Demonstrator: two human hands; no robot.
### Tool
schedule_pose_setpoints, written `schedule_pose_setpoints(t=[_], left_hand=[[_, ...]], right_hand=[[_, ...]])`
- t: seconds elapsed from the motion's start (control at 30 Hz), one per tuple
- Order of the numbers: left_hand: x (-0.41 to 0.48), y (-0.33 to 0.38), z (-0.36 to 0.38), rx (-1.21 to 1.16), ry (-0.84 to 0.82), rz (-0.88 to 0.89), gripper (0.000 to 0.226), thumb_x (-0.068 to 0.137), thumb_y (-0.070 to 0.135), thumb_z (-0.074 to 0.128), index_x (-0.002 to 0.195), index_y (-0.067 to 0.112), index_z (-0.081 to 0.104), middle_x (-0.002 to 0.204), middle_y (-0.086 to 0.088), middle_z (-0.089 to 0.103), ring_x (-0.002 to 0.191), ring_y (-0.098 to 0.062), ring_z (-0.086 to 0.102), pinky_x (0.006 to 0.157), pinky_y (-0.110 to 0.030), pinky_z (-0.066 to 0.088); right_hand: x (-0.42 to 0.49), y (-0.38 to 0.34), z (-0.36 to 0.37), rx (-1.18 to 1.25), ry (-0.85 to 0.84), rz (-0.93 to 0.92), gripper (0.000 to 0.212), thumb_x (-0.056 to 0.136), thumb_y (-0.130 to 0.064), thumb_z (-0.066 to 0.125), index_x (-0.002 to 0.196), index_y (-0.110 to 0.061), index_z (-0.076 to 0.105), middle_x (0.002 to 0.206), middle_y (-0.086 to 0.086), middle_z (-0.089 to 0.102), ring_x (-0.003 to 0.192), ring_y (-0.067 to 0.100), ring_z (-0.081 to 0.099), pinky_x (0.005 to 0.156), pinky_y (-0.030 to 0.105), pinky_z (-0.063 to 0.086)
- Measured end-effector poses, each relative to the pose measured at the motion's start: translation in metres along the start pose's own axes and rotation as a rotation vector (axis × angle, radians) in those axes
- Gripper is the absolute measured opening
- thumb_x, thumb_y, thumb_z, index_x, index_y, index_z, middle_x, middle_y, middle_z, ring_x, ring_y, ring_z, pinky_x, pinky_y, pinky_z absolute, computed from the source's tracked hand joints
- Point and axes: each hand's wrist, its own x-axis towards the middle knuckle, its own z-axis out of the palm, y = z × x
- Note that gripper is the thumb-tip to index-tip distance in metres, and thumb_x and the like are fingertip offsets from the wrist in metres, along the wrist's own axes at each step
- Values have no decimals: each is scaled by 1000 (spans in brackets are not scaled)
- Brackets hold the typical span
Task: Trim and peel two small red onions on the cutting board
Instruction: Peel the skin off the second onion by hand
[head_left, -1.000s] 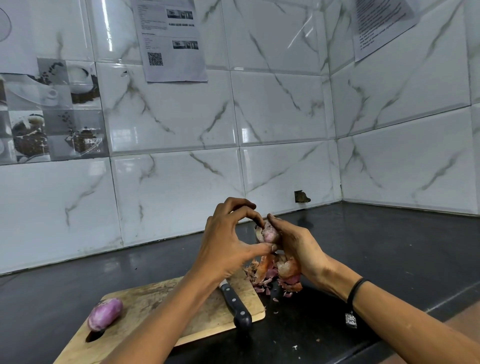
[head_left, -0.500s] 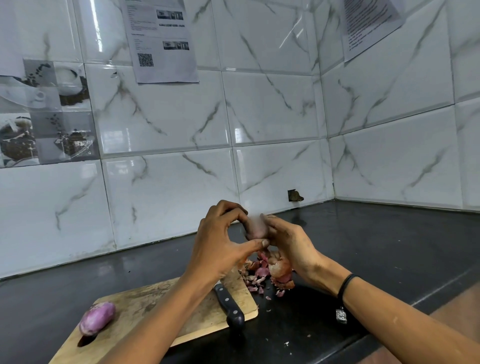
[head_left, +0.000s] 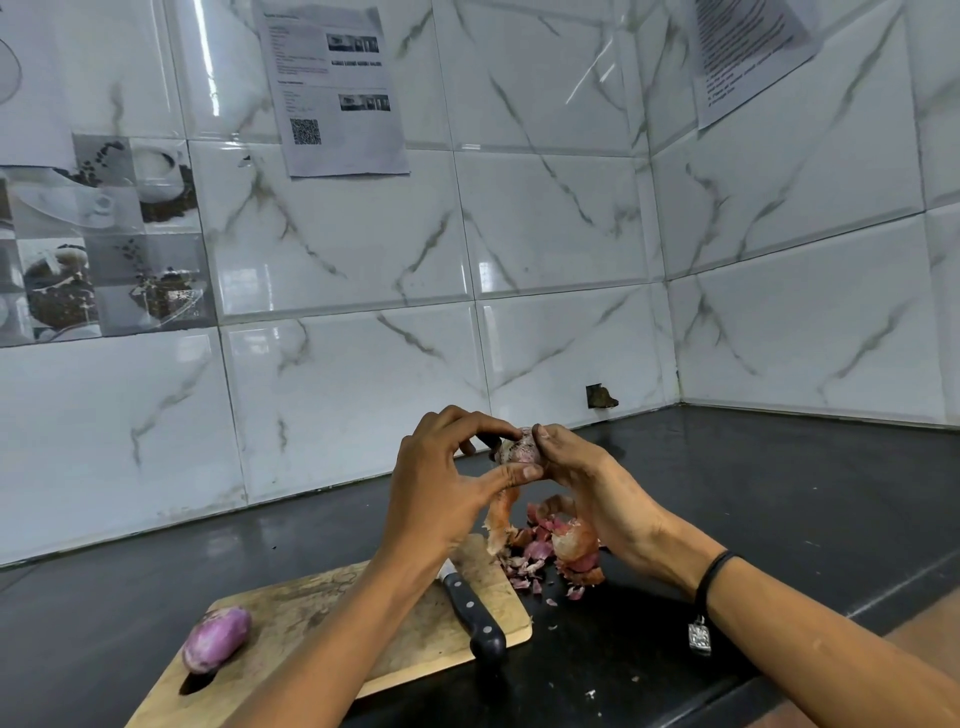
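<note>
Purple-red with papery patches, the held onion (head_left: 517, 449) sits at the centre of the frame, raised above the black counter (head_left: 779, 493) and clear of the cutting board (head_left: 322, 613).

Your left hand (head_left: 441, 483) pinches it from the left. The forefinger curls over the top and the thumb presses in from below, while the other fingers stay bent behind. Your right hand (head_left: 587, 483) grips it from the right, with the thumb tip on top next to your left forefinger. The remaining right fingers wrap behind the onion, so you cannot tell exactly how they lie.

A strip of orange skin (head_left: 501, 519) hangs down from under your left thumb.

The second onion (head_left: 217, 638) is smooth and purple. It lies on its side at the left end of the wooden board, in the lower left of the frame.

The knife (head_left: 470, 613) rests on the right end of the board, with its black riveted handle overhanging the near edge. Your left forearm hides most of the blade.

A pile of peelings (head_left: 550, 551) lies on the counter just right of the board, below your right hand.

A black wristband (head_left: 714, 571) with a small metal charm circles your right wrist.

Two printed sheets (head_left: 335, 88) hang on the white marble-pattern tiles along the top of the frame.
</note>
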Motion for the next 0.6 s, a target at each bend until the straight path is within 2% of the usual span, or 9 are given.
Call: schedule_pose_setpoints(t=[0.07,0.17,0.23,0.33,0.5,0.6], left_hand=[[0,0,0,-14,7,-23,43,57,63,78,93,39,76,90,20,63,88,2,52,85,-34,47],[0,0,1,-23,-4,-35,38,59,59,80,91,40,76,90,21,64,88,2,53,82,-24,44],[1,-1,1,-41,7,-40,33,60,58,78,87,40,77,88,20,66,87,2,54,78,-17,40],[2,-3,1,-69,21,-56,22,64,49,79,83,38,79,85,19,67,84,1,56,72,-10,38],[3,-2,2,-25,-9,-48,14,72,37,83,84,36,77,83,18,67,78,-3,57,71,-16,44],[2,-5,5,112,-22,-15,13,80,31,82,92,31,77,84,22,62,76,-4,55,74,-26,46]], right_hand=[[-1,-1,0,63,6,-5,41,92,-43,61,113,-7,64,104,5,72,97,12,66,82,41,46],[-1,-2,-1,101,19,0,54,89,-37,59,122,6,59,104,10,71,98,16,66,84,45,43],[-1,-2,-2,87,26,6,55,88,-37,59,122,6,60,104,11,71,98,17,66,82,42,45],[0,-3,0,67,38,21,47,86,-39,60,114,-2,65,100,11,70,93,15,65,74,34,47],[1,-1,0,35,34,37,45,84,-42,62,110,-5,65,98,11,70,92,18,64,79,36,46],[2,1,0,23,36,43,47,82,-44,64,110,-5,65,95,10,71,91,18,64,80,38,45]])
